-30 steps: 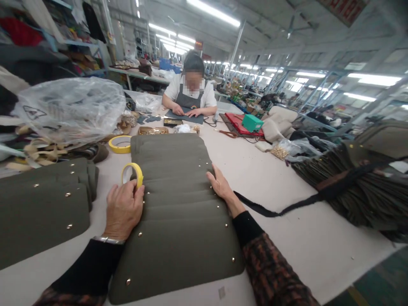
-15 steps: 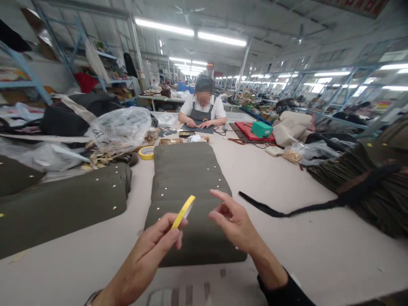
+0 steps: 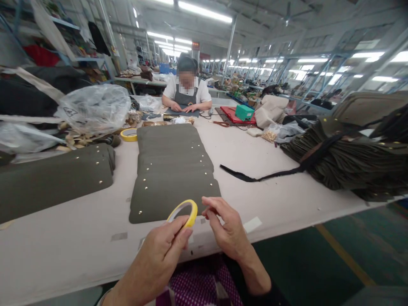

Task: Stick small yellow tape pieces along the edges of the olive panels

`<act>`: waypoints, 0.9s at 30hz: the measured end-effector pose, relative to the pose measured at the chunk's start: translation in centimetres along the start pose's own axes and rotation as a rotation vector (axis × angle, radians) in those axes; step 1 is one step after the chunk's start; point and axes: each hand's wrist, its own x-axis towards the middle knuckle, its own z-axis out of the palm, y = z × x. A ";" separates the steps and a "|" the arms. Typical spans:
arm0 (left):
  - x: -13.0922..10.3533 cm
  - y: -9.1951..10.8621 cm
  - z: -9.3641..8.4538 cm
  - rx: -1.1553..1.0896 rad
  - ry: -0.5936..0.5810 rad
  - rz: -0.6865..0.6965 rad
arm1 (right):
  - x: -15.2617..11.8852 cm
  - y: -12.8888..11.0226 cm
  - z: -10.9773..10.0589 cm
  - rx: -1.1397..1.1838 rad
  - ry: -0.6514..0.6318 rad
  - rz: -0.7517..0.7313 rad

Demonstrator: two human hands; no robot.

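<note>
My left hand pinches a narrow roll of yellow tape between thumb and fingers, its ring standing tilted. Just right of the roll is my right hand, loosely curled with fingers apart and nothing visible in it. Both hands are above the near edge of the table. Beyond them lies a stack of dark olive fabric panels with small gold studs along both sides. The stack's near right corner is partly hidden by my hands and the roll.
More studded olive panels lie at left; a bulky olive pile with a black strap is at right. Another yellow tape roll sits beside plastic bags. Across the table a person handles dark material.
My view has shifted right and down, showing the table edge and floor. The tape roll has turned, so its ring opening shows. My right hand has come closer to the roll, fingers more curled.
</note>
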 end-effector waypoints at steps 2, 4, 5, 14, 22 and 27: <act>-0.5 -0.2 0.5 0.161 0.055 0.079 | -0.7 -1.0 -0.6 0.002 -0.004 -0.026; -0.8 -0.3 0.9 0.260 0.096 0.153 | -1.1 -1.8 -0.9 -0.024 -0.066 -0.089; -0.8 -0.4 1.1 0.295 0.114 0.187 | -1.2 -2.1 -0.9 -0.039 -0.097 -0.119; -0.5 -0.8 1.6 0.501 0.189 0.346 | -1.2 -1.7 0.0 -0.178 -0.115 -0.211; 0.9 -2.1 2.4 0.664 0.387 0.475 | -0.8 0.0 1.1 -0.317 -0.028 -0.248; 2.1 -3.5 2.6 0.648 0.404 0.523 | -0.2 1.2 1.7 -0.315 0.051 -0.231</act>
